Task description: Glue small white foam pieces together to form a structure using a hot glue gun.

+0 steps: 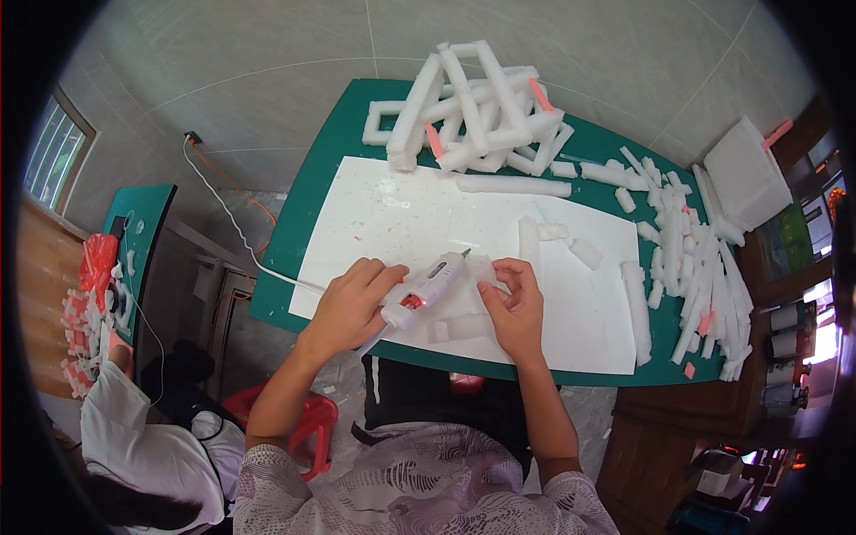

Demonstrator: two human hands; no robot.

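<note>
My left hand (349, 305) is closed around a white hot glue gun (434, 283) with a small red light on its body. Its nozzle tilts up and away to the right, beside a short white foam piece (481, 269). My right hand (517, 308) pinches that piece between thumb and fingers, just right of the nozzle. Nearer to me, another white foam strip (461, 327) lies on the white sheet (392, 209) between my hands. Loose foam bits (584, 253) rest on the sheet beyond my right hand.
A white foam frame structure (473, 107) with pink pieces stands at the table's far side. Many foam strips (704, 276) pile up on the right of the green table (294, 214). The gun's white cord (234, 218) runs left to a wall socket. Another person (156, 446) works at lower left.
</note>
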